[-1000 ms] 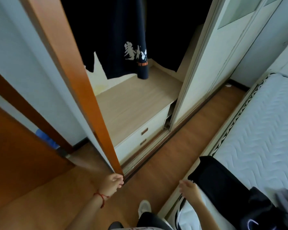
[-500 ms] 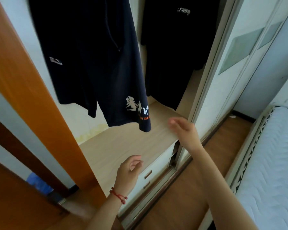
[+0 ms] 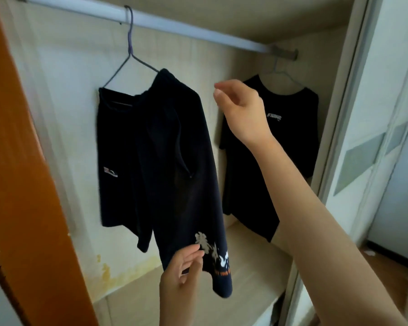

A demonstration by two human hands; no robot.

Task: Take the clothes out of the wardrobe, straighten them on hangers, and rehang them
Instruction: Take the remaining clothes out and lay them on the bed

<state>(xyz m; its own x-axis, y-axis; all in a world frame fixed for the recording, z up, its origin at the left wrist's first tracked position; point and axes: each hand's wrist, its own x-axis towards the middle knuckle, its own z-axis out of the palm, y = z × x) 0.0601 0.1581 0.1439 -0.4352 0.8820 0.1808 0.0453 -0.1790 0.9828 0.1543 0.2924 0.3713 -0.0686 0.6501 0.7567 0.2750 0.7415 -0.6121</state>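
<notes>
**Both hands raised to the hanging navy garment**

Since half a second ago both hands have risen, and the view has tilted up to take in the rail. The dark navy garment with the white and orange print near its hem [image 3: 174,161] hangs crookedly on a thin purple wire hanger [image 3: 130,47], bunched toward the hanger's right side, with a second dark panel bearing a small white logo behind it on the left. The hanger's hook sits over the pale grey wardrobe rail [image 3: 186,28], which runs across the top of the compartment.

The left hand [image 3: 180,272] is low, at the printed hem; its fingers are loosely curled with the fingertips touching the cloth by the white print, and whether they actually pinch the fabric I cannot tell. The right hand [image 3: 240,109] is up at shoulder height of the garment, just beside it and apart from it, holding nothing, thumb and forefinger drawn close with the other fingers relaxed.

Farther right, a black short-sleeved T-shirt with a small white chest logo [image 3: 290,142] hangs on its own hanger near the rail's end bracket. Below lies the pale wooden shelf top [image 3: 252,260]. An orange-brown wooden door edge [image 3: 31,184] fills the left side, and a white sliding door with frosted panels [image 3: 363,161] stands at the right.
</notes>
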